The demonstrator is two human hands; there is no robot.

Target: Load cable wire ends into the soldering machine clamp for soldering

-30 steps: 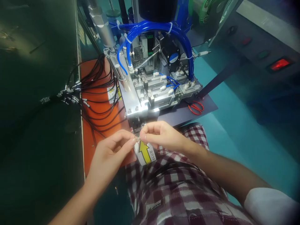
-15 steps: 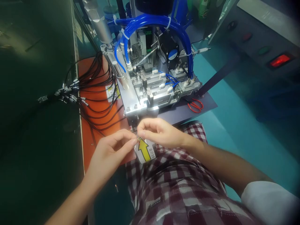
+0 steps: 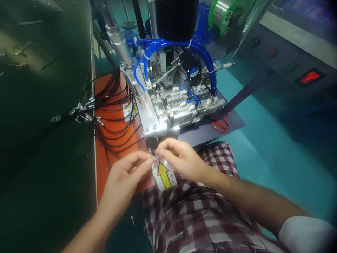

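Low in front of the machine, my left hand pinches a small, thin, shiny metallic piece between thumb and fingertips. Its exact kind is too small to tell. My right hand meets it from the other side, thumb and forefinger closed close to the same piece; whether they grip it is partly hidden by the fingers. Just below the fingertips lies a white label with a yellow arrow. To the left, a bundle of black cables with silvery ends rests across an orange board and a dark surface.
A metal machine with thick blue air tubes stands directly ahead. Red-handled scissors lie on its base plate to the right. A wire spool sits behind, and a control panel with a lit red switch is at the right.
The view has shifted slightly, so the scene sits lower and a little to the right. My right fingertips have opened a small gap from the left ones, showing more of the metallic piece.
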